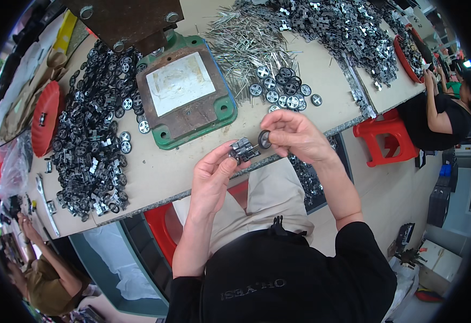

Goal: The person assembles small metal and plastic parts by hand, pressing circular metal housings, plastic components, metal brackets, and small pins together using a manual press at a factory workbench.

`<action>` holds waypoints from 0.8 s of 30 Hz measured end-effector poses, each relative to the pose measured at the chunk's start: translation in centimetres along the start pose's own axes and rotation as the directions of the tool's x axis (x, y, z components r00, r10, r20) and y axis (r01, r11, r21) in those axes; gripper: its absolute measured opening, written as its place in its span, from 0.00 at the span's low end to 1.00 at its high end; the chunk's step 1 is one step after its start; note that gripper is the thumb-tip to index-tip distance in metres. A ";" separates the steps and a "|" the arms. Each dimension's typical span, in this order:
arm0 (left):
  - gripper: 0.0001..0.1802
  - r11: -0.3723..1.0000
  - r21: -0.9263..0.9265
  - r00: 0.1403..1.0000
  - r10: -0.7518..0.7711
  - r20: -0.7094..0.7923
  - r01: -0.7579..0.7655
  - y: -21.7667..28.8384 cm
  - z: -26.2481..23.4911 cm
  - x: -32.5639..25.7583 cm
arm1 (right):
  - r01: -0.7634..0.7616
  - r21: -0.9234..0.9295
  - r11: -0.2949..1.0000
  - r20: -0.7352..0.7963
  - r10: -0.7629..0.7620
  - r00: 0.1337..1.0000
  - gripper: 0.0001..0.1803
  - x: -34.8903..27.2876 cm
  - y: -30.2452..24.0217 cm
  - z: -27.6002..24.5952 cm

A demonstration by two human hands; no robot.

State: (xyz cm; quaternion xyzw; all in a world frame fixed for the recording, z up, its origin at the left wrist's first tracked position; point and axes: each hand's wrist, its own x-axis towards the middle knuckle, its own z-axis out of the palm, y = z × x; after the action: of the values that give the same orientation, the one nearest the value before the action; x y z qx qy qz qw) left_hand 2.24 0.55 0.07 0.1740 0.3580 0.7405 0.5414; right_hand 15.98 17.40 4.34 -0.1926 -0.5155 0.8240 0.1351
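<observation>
Between the fingers and thumb of my left hand is a small black-and-grey plastic chassis piece. A thin metal axle sticks out of its right side. My right hand pinches a small black wheel at the end of that axle; whether the wheel is fitted on it, I cannot tell. Both hands are just over the table's front edge. Beyond them lies a cluster of black wheels with silver spokes, next to a heap of thin metal axles.
A green-framed press base with a white pad stands ahead, left of centre. Left of it is a large pile of wheels and chassis parts, beside a red tray. Grey parts lie far right. A red stool and co-workers flank the table.
</observation>
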 end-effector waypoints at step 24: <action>0.16 0.999 0.038 0.994 0.022 -0.107 -0.018 0.0 0.6 0.1 | 0.047 -0.109 0.993 0.002 -0.047 0.999 0.21 0.5 1.4 0.3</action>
State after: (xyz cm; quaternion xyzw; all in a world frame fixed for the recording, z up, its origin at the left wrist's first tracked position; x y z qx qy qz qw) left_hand 2.58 0.80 0.51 0.1472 0.3985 0.7475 0.5107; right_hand 15.30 16.76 3.11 -0.1878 -0.5640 0.7911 0.1439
